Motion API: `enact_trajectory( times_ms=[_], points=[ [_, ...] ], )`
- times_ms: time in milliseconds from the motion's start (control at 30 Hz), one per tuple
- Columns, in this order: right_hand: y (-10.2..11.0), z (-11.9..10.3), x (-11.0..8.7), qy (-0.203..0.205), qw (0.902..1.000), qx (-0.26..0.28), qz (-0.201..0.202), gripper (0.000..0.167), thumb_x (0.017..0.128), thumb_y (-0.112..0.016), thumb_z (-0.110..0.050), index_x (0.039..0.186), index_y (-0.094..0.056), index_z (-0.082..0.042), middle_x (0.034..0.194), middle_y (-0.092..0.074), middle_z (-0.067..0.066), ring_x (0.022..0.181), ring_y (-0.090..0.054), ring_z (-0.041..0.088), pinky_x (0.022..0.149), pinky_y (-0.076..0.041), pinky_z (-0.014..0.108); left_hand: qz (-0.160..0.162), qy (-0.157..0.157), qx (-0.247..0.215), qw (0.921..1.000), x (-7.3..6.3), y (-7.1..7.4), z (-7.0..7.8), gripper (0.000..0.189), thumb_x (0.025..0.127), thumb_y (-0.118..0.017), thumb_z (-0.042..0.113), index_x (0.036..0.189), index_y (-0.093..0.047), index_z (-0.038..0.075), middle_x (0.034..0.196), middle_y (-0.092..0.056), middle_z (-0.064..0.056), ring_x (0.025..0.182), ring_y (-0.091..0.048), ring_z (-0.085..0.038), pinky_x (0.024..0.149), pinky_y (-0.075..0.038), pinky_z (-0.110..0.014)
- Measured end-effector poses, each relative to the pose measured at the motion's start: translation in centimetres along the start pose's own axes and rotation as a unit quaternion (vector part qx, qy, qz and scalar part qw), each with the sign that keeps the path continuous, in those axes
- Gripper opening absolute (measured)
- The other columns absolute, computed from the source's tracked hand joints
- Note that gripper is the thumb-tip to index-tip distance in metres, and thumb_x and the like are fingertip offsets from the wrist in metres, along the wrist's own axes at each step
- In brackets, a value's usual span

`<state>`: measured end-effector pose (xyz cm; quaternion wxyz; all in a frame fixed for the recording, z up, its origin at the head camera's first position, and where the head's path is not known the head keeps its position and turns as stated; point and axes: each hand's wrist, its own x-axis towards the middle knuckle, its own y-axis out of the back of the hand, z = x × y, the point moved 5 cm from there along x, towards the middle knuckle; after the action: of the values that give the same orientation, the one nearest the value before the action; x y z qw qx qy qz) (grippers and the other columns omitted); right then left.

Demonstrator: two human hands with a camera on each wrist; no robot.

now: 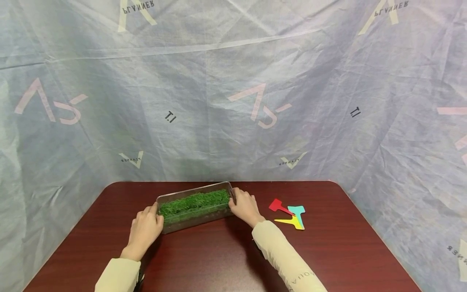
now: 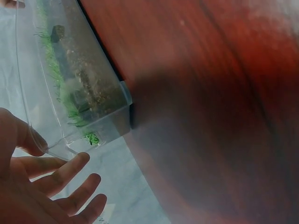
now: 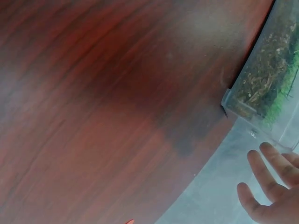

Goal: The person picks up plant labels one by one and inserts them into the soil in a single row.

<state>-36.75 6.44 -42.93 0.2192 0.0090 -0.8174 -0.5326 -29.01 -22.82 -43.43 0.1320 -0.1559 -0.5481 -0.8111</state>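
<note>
A long clear plastic box (image 1: 197,221) with green grass (image 1: 197,201) inside sits slightly skewed on the table. My left hand (image 1: 145,227) holds its left end; in the left wrist view the thumb and index finger pinch the rim at the box's corner, the other fingers spread loosely below. At the right end, my right hand (image 1: 246,207) grips the rim with the thumb on the near side; its fingers (image 3: 268,175) reach along the end wall in the right wrist view, the thumb mostly hidden. Brown soil (image 2: 88,79) shows through the wall under the grass.
Right of the box, three T-shaped plant labels lie close together: a red one (image 1: 276,205), a light blue one (image 1: 296,210) and a yellow one (image 1: 296,222). The blue overlaps the yellow. A grey printed cloth (image 1: 204,121) hangs behind the dark red wooden table (image 1: 204,259).
</note>
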Motion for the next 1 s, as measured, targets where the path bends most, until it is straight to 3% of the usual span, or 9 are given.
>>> enact_trajectory(
  times_ms=[400, 733, 1000],
  points=[
    [0.6, 1.7, -2.2, 0.008, 0.9997, 0.012, -0.018, 0.042, 0.088, -0.051, -0.025, 0.125, -0.052, -0.007, 0.106, -0.063, 0.005, 0.089, -0.058, 0.025, 0.075, -0.040, 0.043, 0.005, -0.031, 0.015, 0.9994, -0.7, -0.2, 1.6, 0.045, 0.086, -0.047, 0.012, 0.126, -0.050, -0.008, 0.116, -0.056, -0.026, 0.102, -0.050, -0.047, 0.074, -0.040, -0.058],
    [2.0, 2.2, -4.3, 0.015, 0.9998, -0.001, -0.009, 0.044, 0.086, -0.052, -0.026, 0.124, -0.052, -0.005, 0.105, -0.063, 0.008, 0.090, -0.057, 0.026, 0.076, -0.041, 0.045, 0.010, -0.047, 0.017, 0.9987, -1.4, -0.3, 2.7, 0.043, 0.085, -0.050, 0.013, 0.123, -0.053, -0.006, 0.113, -0.059, -0.023, 0.101, -0.053, -0.044, 0.077, -0.041, -0.058],
    [2.9, 3.2, -6.3, 0.012, 0.9998, 0.009, -0.008, 0.048, 0.086, -0.054, -0.025, 0.129, -0.049, -0.007, 0.118, -0.059, 0.009, 0.102, -0.055, 0.028, 0.083, -0.039, 0.048, 0.001, -0.054, 0.017, 0.9984, -1.8, -0.5, 3.9, 0.042, 0.084, -0.050, 0.012, 0.122, -0.056, -0.003, 0.111, -0.061, -0.019, 0.101, -0.054, -0.042, 0.078, -0.042, -0.056]
  ],
)
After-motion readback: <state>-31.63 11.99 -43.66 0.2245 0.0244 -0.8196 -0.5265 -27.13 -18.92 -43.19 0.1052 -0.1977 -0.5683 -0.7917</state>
